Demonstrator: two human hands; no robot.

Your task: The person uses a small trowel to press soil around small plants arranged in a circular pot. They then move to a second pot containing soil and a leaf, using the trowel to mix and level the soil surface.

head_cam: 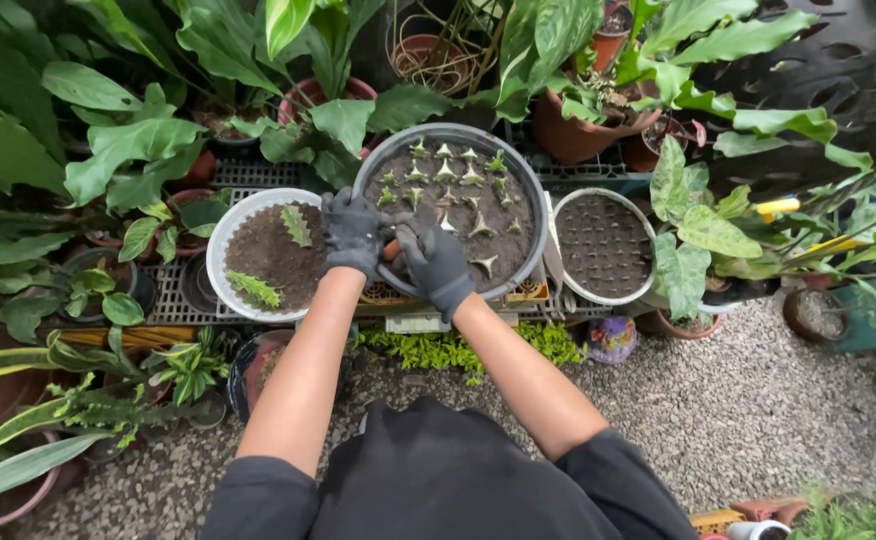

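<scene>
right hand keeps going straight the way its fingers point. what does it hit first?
Probably the soil and nearest cuttings in the grey bowl; the right hand points up-left over its near rim. Its height above the soil is unclear.

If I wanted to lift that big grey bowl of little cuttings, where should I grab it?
Probably by the rim of the grey bowl, one hand on each side, coming from the near edge where the gloved left hand and right hand are. It is wide, shallow and soil-filled, so keep it level.

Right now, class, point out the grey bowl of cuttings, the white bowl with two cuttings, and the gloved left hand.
grey bowl point(533, 190), head view, right rim.
white bowl point(220, 235), head view, left rim.
left hand point(354, 235), head view, back of the glove.
</scene>
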